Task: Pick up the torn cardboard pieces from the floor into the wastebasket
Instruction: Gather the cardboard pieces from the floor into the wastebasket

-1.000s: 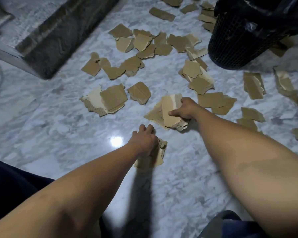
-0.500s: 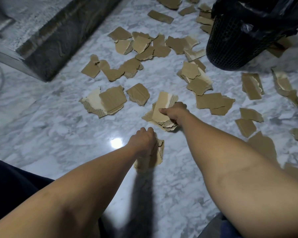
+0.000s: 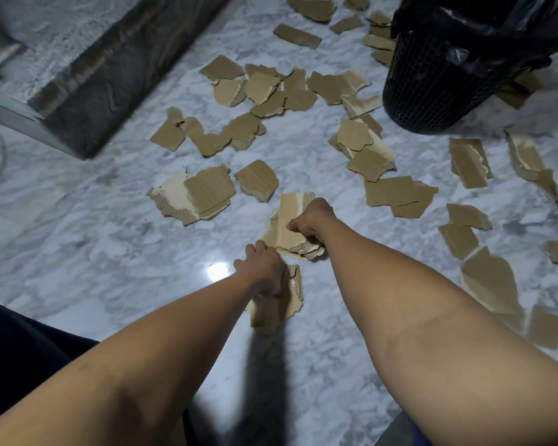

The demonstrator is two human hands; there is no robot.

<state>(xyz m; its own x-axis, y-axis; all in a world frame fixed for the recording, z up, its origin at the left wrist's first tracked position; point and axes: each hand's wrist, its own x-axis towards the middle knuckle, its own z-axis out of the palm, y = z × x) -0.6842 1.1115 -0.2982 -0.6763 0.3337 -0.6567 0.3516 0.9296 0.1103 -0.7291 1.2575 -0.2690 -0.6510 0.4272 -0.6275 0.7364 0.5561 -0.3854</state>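
On the marble floor (image 3: 78, 239), just ahead of the person, the torn cardboard pieces (image 3: 264, 88) lie scattered in loose clusters, and most of the job appears to be left. The right hand (image 3: 310, 222) is curled round a stack of pieces (image 3: 285, 217), thumb on top. Whether the stack's lower edge touches the floor cannot be told. Just beside it and nearer the person, the left hand (image 3: 261, 268) is closed on a smaller bundle (image 3: 295, 286) that hangs below the fist. Both handfuls are well apart from the wastebasket (image 3: 432, 88), a black mesh bin with a black liner (image 3: 484, 24) at the upper right. Its inside is out of view, so whether anything has gone in cannot be said.

Left of the right hand lie a large scrap with its pale inner layer bared (image 3: 174, 194) and a smaller scrap (image 3: 256, 183). A band of overlapping pieces runs farther off, and several sit against the basket's foot. More pieces spread along the right side (image 3: 469, 162), some beside the right forearm.

As a judgement, this is the gathering stage: two handfuls collected, neither yet at the bin, and dozens of scraps on the floor, enough for several more loads.

A dark stone ledge (image 3: 110, 69) crosses the upper left, and a lamp's glare (image 3: 217, 272) shines on the marble near the left hand.
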